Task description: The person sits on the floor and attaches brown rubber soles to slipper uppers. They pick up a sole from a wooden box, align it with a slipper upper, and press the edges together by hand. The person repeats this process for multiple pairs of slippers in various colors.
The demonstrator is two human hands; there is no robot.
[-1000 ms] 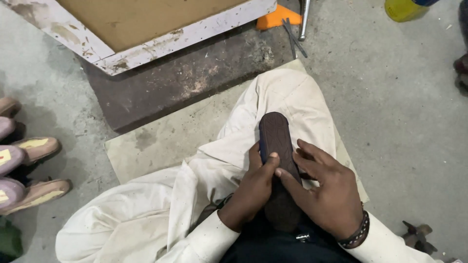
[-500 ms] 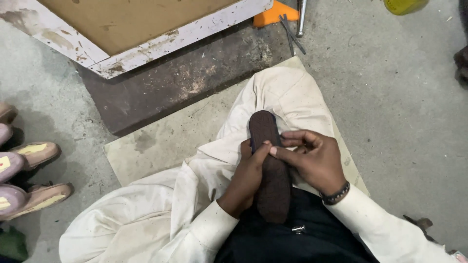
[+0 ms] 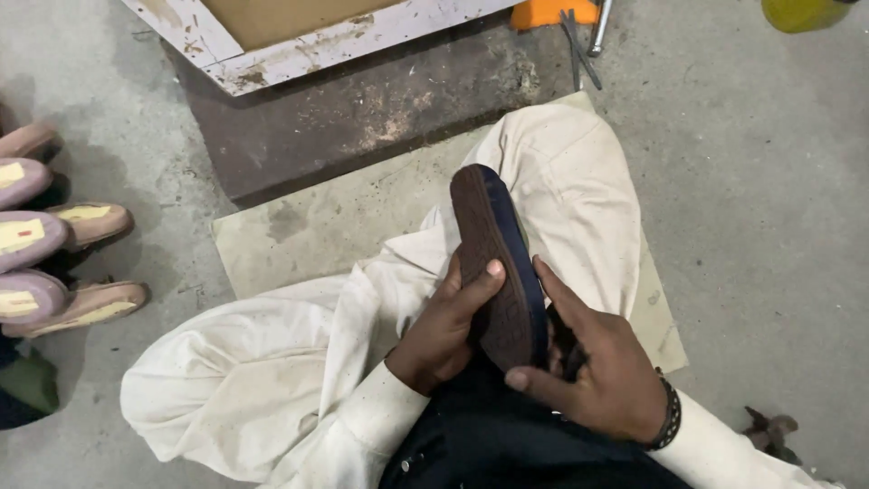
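both hands on one thing: a dark shoe sole, brown textured face with a navy edge, held above the lap over cream trousers.

left hand curled around the sole's near-left edge, thumb laid across the brown face, fingers tucked behind and out of sight. closed on it, firm by the look.

right hand cupped at the sole's near end from the right side; index finger runs up along the navy edge, thumb hooked under the heel end. half-closed, touching and bearing the sole. dark beaded bracelet at that wrist.

long axis of the sole runs from the lap away from the person, tipped slightly left at the far end; it is turned on edge, brown face to the left, navy edge to the right. both hands grip the near half, far half free. left hand sits a little farther up it than the right.

under the legs, a flat tan mat on grey concrete floor.

at left edge, a row of purple-and-tan shoe pieces with pale yellow insole patches, well apart from the hands.

farther off: dark metal slab, then a chipped white-framed board with a brown panel. orange object and metal tools just beside it. yellow container at top right. no readable labels that i can tell.
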